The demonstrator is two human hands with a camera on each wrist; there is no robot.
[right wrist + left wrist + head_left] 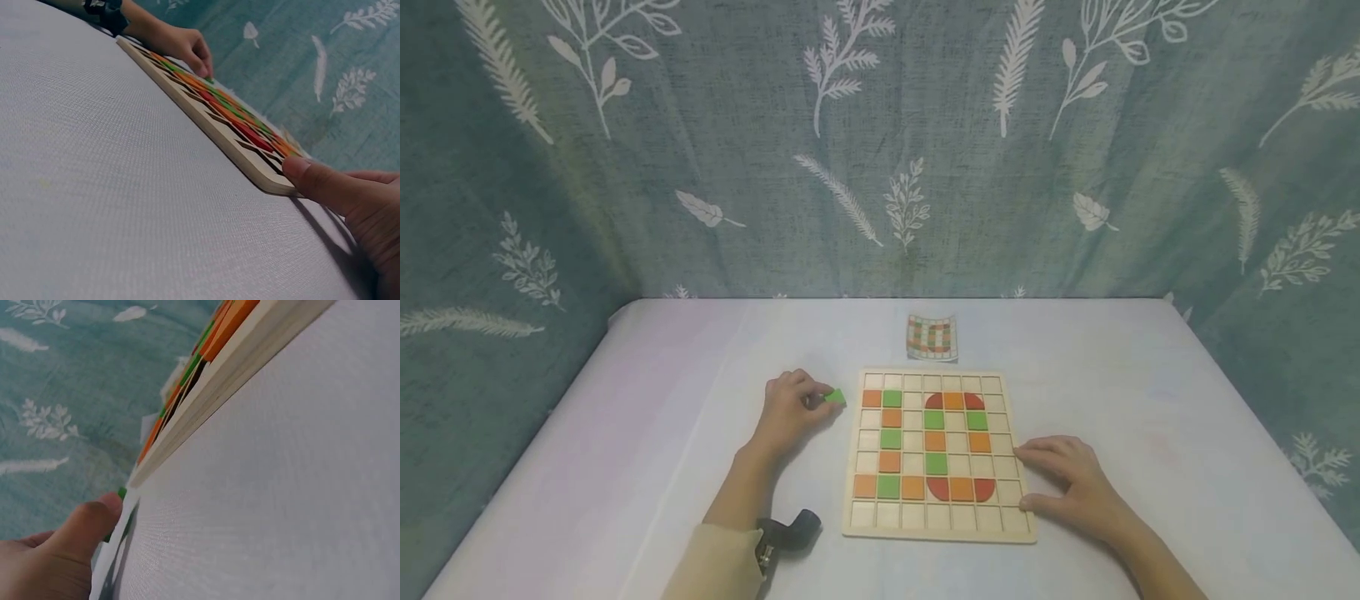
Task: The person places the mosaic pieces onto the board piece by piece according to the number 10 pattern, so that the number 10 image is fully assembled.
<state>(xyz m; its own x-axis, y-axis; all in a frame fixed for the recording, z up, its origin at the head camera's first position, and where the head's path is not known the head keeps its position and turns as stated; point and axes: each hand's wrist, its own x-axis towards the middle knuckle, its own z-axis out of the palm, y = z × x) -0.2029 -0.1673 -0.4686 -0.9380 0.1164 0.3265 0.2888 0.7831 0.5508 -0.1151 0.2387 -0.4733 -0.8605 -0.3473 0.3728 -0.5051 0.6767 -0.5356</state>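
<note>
Between thumb and fingers my left hand (789, 408) pinches a small green square tile (835, 397), to the left of the wooden grid board (912, 518). In the left wrist view the thumb covers much of that tile (122, 493). Orange and green squares and red rounded pieces sit in several of the board's cells. On the other side, my right hand (1069, 482) touches the board's right edge with fairly straight fingers and the thumb. The right wrist view has that thumb (299, 169) against the board near its front right corner.
A small printed card (932, 337) with a coloured grid pattern lies just beyond the board. A black wrist-worn device (793, 532) sticks out from the left wrist. A teal leaf-patterned curtain (880, 167) hangs behind the white-covered table (700, 350).
</note>
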